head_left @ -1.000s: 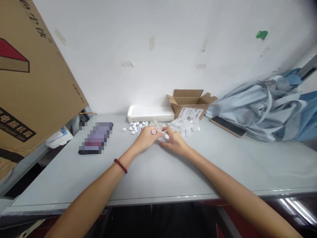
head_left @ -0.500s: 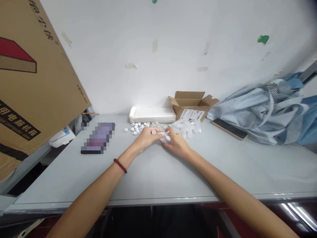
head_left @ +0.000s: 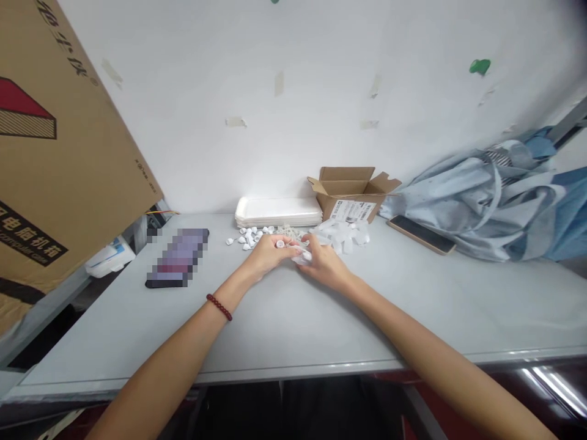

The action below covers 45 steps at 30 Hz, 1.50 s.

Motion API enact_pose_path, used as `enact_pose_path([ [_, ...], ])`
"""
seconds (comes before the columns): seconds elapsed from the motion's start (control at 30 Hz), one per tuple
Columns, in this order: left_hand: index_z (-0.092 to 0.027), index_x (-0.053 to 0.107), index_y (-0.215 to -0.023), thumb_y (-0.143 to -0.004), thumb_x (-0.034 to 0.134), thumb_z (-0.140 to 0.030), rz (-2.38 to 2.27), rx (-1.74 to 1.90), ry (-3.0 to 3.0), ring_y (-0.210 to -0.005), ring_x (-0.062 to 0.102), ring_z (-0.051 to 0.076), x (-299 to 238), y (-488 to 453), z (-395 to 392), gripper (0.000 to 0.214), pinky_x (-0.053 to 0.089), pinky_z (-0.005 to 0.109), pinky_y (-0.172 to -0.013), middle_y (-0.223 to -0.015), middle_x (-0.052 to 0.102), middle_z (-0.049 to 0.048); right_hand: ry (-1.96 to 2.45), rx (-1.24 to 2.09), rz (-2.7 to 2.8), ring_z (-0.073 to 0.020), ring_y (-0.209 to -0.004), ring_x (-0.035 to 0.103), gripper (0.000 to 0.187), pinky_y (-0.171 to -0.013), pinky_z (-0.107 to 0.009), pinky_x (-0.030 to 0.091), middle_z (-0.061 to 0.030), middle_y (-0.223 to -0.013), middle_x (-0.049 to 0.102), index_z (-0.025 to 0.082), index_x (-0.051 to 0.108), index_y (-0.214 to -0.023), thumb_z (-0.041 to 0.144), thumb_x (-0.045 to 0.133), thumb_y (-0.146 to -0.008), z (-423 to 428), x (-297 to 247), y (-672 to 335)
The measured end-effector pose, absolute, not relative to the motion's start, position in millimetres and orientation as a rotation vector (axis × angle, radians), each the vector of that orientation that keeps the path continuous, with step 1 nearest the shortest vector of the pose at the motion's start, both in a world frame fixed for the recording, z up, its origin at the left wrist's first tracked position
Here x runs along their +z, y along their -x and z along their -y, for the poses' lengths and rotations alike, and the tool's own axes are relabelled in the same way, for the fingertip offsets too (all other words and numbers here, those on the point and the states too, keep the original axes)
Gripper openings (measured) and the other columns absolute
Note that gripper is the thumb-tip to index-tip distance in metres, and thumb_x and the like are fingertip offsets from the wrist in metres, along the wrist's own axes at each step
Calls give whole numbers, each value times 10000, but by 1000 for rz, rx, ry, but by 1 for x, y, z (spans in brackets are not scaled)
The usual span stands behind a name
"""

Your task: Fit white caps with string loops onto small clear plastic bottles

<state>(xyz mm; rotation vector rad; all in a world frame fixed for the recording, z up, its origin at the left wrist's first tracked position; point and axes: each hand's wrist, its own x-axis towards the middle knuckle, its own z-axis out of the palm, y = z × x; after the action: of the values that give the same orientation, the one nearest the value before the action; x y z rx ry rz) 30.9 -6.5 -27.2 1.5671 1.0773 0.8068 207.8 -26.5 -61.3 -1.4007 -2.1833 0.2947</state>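
The bracelet (head_left: 219,307) is dark red, the caps (head_left: 247,237) apparently white.

A small white plastic cap (head_left: 280,244) (its top showing a darker centre) is pinched in the fingertips of the left hand (head_left: 268,255), just beside a translucent plastic vial (head_left: 301,258) gripped by the right hand (head_left: 324,264); behind the 2 hands lie a loose heap of white caps (head_left: 248,237) and a pile of clear vials (head_left: 342,237)

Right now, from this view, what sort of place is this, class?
Probably a small packing or assembly workspace: a loose heap of small white plastic caps, an opened cardboard box with a shipping label, and a stack of white trays.
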Motion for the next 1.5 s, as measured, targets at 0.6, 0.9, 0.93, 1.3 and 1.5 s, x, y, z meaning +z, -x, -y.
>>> enact_pose_path([
  [0.6,-151,577,-574,-716,619,-410,-1151,880,-1629,-443,236,66,-30,-34,9,299,166,236,-455,-445,313,-67,1396,306,2176,-240,-720,592,515,-615,-266,384,-26,-809,620,178,343,-1176,181,649,-762,31,-55,-204],
  [0.9,-143,662,-662,-661,668,-393,-1129,903,-1655,-488,269,73,-30,-33,8,250,173,230,-462,-499,343,-53,1406,337,2163,-247,-789,597,550,-648,-272,395,-45,-878,617,184,343,-1190,185,661,-741,30,-55,-205],
  [0.93,-141,638,-631,-669,660,-395,-1132,892,-1610,-471,257,68,-30,-32,8,257,168,230,-454,-484,329,-57,1405,340,2166,-245,-783,597,553,-645,-271,395,-42,-874,617,187,344,-1193,189,662,-741,31,-54,-205],
  [1.3,-156,463,-597,-628,746,-351,-891,433,-1097,-411,179,13,-17,-19,2,345,128,182,-376,-525,284,-87,1477,288,2115,-243,-700,581,521,-609,-276,390,-18,-744,585,194,369,-1204,252,644,-766,27,-55,-210],
  [1.5,-130,553,-636,-676,707,-321,-873,418,-1174,-406,281,16,-16,-14,1,249,153,171,-354,-554,450,-30,1511,336,2064,-221,-636,554,519,-607,-284,398,6,-712,551,180,379,-1198,253,646,-758,27,-52,-212],
])
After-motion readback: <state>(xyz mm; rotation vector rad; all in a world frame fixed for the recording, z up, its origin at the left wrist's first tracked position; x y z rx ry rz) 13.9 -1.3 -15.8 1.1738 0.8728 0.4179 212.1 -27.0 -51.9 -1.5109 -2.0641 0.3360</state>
